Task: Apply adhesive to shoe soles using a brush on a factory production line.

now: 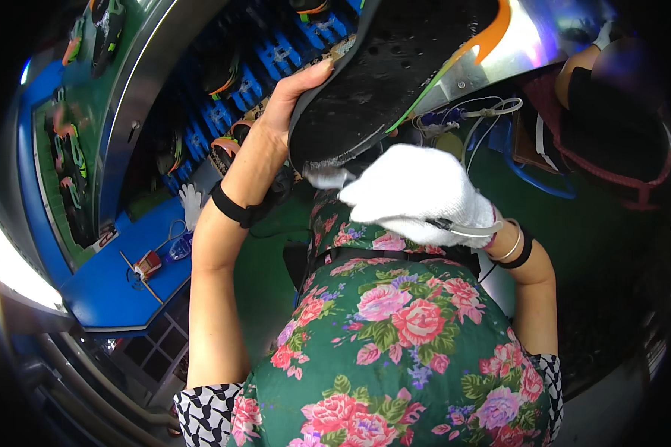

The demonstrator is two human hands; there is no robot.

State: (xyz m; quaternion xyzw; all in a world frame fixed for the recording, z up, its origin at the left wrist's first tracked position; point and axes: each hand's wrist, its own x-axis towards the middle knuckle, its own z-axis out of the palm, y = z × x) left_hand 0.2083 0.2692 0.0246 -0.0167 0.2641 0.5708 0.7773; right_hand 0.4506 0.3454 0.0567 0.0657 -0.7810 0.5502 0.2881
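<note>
A large black shoe sole (pixel 380 82) with a green and orange edge is held up close at the top middle. My bare left hand (pixel 294 93) grips its left edge, thumb over the rim and the other fingers hidden behind. My right hand (pixel 417 194) wears a white knit glove and is closed around a small brush (pixel 328 177), whose handle is hidden in the fist. The bristles touch the lower left end of the sole, where the surface looks shiny and wet.
Blue racks (pixel 276 56) carrying several shoe parts stand behind the sole. At left, a blue table (pixel 112 294) bears a white glove (pixel 190 205), a small red container (pixel 147 263) and a thin stick. A white hose (pixel 492 109) and another person's arm (pixel 570 78) are at right.
</note>
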